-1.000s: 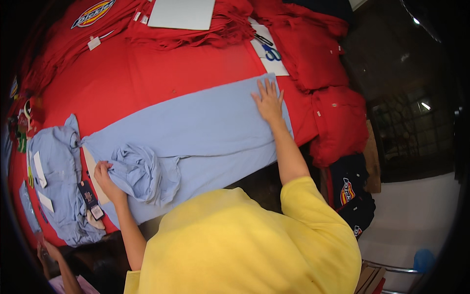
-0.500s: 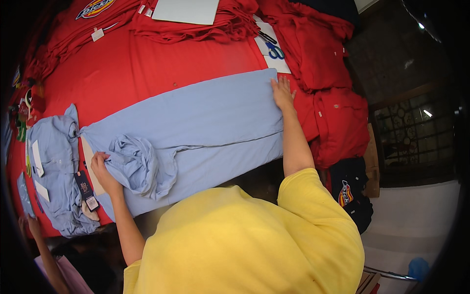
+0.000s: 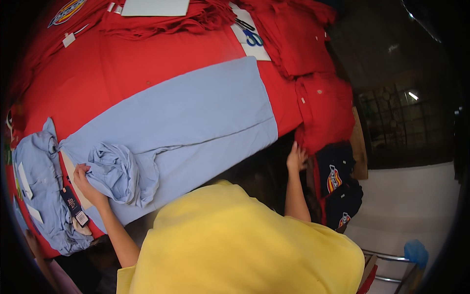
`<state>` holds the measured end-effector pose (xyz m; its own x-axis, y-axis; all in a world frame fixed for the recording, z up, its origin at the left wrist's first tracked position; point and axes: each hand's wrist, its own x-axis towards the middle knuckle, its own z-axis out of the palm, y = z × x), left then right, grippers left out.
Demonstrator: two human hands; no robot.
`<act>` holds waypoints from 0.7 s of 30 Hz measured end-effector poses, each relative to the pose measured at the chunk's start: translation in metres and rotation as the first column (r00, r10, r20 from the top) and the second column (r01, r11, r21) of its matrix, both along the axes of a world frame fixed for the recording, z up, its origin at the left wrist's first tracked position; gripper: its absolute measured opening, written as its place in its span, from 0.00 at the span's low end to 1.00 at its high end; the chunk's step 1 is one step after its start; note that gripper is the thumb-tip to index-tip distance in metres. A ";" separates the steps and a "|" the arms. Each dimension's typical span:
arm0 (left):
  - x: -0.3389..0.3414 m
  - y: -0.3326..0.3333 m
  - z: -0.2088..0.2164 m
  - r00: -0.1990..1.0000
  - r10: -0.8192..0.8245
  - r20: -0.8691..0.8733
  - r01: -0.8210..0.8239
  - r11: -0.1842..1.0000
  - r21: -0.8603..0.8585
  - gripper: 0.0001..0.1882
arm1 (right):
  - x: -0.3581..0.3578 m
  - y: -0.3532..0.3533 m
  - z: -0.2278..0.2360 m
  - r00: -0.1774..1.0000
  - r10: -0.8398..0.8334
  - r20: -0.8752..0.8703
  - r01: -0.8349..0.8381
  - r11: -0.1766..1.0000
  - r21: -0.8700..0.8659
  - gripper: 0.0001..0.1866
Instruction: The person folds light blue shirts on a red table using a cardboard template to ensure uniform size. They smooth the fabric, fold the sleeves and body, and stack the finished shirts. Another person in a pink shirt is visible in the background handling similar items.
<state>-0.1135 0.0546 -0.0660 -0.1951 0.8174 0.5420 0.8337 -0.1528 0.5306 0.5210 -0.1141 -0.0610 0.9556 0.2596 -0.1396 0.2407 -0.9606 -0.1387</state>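
Blue garment (image 3: 196, 108), apparently at table (image 3: 285, 105) edge

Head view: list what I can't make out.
All in the head view:
Left hand: its grip on the bunched blue fabric, masked by folds.
White board: far end cut off by upper edge.
Co-worker's hand: blurred, near dark rim.
Dark tag: fine print too small.
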 end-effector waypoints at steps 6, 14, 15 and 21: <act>-0.001 0.005 0.000 0.998 -0.064 -0.018 0.065 0.996 0.053 0.16 | 0.005 0.120 0.018 0.646 0.685 0.338 -0.760 0.617 0.204 0.30; -0.002 0.005 0.002 0.999 -0.018 -0.042 0.019 1.000 0.019 0.14 | -0.001 0.088 0.010 0.976 0.144 0.162 -0.161 0.982 0.099 0.45; -0.001 0.003 0.005 0.999 -0.002 -0.034 0.002 1.000 0.008 0.13 | 0.015 0.068 -0.006 0.996 -0.084 -0.007 0.083 0.959 0.270 0.48; 0.003 0.003 -0.009 0.972 0.064 0.228 -0.059 0.998 -0.026 0.09 | 0.066 -0.085 -0.130 0.898 -0.165 -0.408 0.370 0.785 0.497 0.10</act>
